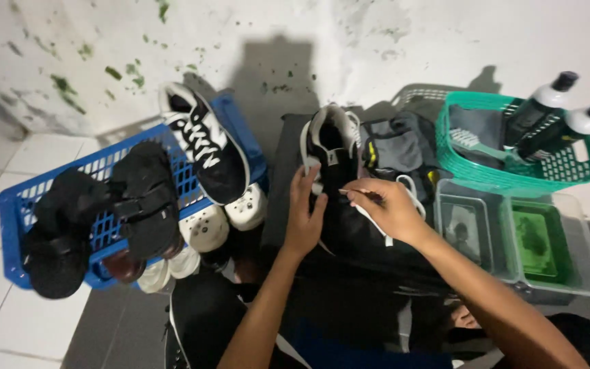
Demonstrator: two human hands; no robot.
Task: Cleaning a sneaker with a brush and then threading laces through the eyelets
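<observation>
Hands meet at the middle of the scene. We see the left hand (304,213) wrapped around the side of a black sneaker (339,198), gripping it, while the right hand (385,207) pinches a thin stick-like tool (360,195) against the shoe's white lace (408,188). To the left a blue crate (15,205) carries sandals and shoes; to the right a green basket (493,179) holds two bottles (554,113).
</observation>
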